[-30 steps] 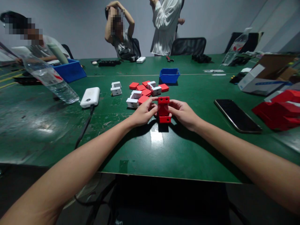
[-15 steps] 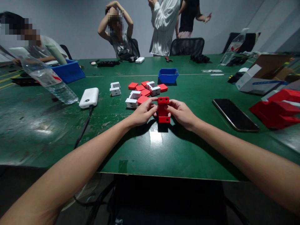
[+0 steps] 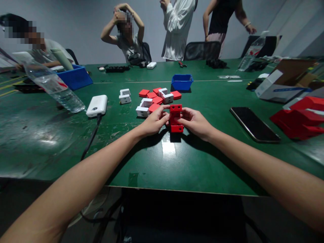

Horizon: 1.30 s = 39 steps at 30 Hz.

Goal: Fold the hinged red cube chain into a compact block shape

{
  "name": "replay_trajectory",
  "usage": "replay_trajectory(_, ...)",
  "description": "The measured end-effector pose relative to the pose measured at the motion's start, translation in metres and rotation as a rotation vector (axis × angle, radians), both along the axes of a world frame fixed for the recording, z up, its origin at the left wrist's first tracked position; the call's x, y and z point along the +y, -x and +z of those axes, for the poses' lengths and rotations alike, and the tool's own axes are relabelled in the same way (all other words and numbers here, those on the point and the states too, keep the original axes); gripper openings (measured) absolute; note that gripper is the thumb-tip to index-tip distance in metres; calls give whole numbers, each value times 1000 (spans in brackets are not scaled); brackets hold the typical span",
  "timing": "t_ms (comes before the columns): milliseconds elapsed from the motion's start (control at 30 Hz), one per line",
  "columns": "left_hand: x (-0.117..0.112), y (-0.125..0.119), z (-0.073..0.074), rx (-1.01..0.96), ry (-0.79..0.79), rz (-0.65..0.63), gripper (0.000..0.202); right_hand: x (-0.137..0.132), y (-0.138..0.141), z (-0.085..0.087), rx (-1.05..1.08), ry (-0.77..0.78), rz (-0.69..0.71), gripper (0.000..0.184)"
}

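Observation:
Between my two hands is a red U-shaped bracket (image 3: 176, 128) with small round holes in its ends, held upright just above the table. My left hand (image 3: 155, 122) grips its left side, with the thumb against the edge and the index finger near the top. My right hand (image 3: 196, 123) grips the other side, its thumb lying across the bracket's middle. Some fingers of both hands are hidden behind it. Just beyond my left hand lie several flat red pieces (image 3: 157, 100) among white U-shaped brackets (image 3: 143, 111).
A small blue bin (image 3: 182, 82) stands past the pieces. To the left are a white power bank (image 3: 97, 105) with a black cable and a tilted water bottle (image 3: 54, 89). A phone (image 3: 253, 124) and red parts (image 3: 298, 118) lie on the right. Other people are across the table.
My right thumb has moved left, from the bracket's edge onto its middle. The bracket stays in almost the same place. Behind the table, a person in black has moved right.

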State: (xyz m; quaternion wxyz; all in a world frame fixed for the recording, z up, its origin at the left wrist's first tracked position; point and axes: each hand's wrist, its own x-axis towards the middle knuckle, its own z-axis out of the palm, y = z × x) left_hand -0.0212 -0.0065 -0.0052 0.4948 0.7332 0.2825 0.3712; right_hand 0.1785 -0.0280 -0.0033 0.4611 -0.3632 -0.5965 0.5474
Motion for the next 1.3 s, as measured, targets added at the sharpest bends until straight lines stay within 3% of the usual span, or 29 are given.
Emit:
replay_trajectory(567, 1, 1, 0, 7, -3, 44, 46, -3, 3, 2, -24, -22, -23, 45)
replay_trajectory(733, -2, -1, 4, 26, -10, 33, 54, -3, 4, 2, -48, 25, -100, 43)
replay_trajectory(867, -11, -4, 12, 51, 99, 34, 67, -2, 4, 3, 12, 106, -214, 44)
replay_trajectory(1000, -20, -6, 17, 273, -27, 159, 87, 0, 3, 3, 91, 177, -247, 47)
replay_trajectory(1133, -22, -6, 15, 270, -86, 194, 80, 0, 3, 2, 120, 186, -257, 53)
replay_trajectory(1300, -17, -5, 11, 195, -31, 239, 70, -1, 2, 3, 81, 124, -229, 71)
